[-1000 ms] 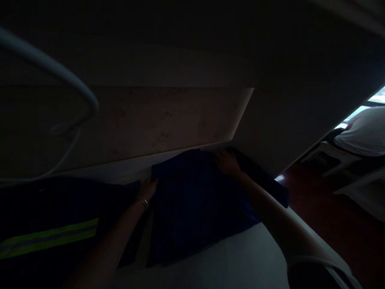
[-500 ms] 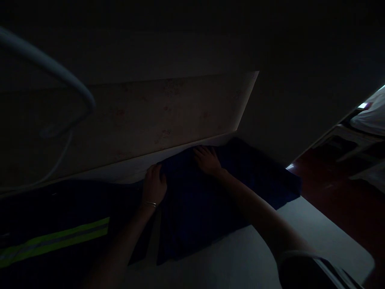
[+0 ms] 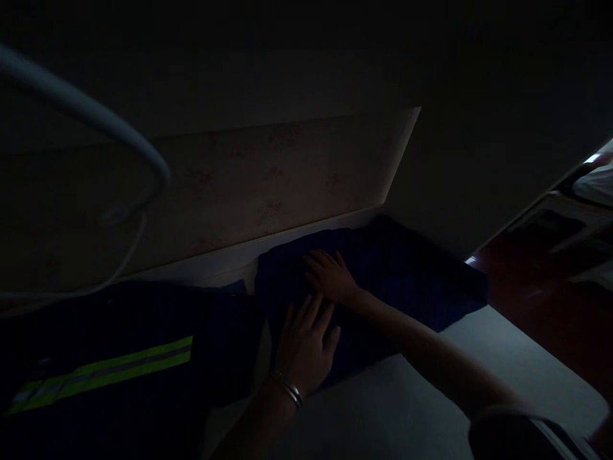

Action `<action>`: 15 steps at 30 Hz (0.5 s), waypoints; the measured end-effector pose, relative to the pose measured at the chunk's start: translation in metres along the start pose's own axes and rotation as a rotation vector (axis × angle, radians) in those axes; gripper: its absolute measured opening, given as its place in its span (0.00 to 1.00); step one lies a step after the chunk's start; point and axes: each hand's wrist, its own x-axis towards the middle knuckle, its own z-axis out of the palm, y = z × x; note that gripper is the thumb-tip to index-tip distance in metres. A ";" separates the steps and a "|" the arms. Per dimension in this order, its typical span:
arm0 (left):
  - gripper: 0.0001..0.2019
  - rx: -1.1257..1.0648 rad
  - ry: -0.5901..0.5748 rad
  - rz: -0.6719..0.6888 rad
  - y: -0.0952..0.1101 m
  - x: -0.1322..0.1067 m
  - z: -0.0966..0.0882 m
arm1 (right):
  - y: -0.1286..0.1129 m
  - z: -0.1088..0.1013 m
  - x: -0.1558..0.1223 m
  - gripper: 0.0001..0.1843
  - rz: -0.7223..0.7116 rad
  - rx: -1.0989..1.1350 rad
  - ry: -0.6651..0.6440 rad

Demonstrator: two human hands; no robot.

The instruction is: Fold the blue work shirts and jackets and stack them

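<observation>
Dark blue cloth, seemingly a garment [image 3: 397,281], lies spread over a pale table by the wall. My left hand [image 3: 306,348], with bangles at the wrist, rests on its left part, fingers spread. Just beyond, my right hand [image 3: 330,275] lies flat on the same cloth, its fingers outstretched and close to my left fingertips. To the left is a darker blue piece of clothing [image 3: 220,351] with a yellow-green and grey reflective band [image 3: 119,370]. A narrow gap parts the two pieces. Dim light hides folds and seams.
A pale tabletop [image 3: 383,409] shows in front of the cloth. Behind stands a flower-patterned wall panel [image 3: 297,172]. A white curved tube [image 3: 110,128] with a thin cord hangs at upper left. Reddish floor [image 3: 541,300] and pale furniture lie at right.
My left hand has moved right and nearer to me, from the cloth's back left corner onto its middle left. My right hand has shifted only slightly on the cloth.
</observation>
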 end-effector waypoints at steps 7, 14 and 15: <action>0.25 0.077 0.005 -0.044 0.000 -0.030 0.045 | -0.013 0.020 -0.064 0.27 0.008 0.032 -0.153; 0.27 0.078 0.012 -0.085 0.004 -0.061 0.039 | 0.010 -0.007 -0.068 0.28 0.070 0.019 -0.114; 0.27 0.071 -0.001 -0.097 0.004 -0.072 0.039 | 0.025 -0.014 -0.076 0.28 0.130 0.000 -0.066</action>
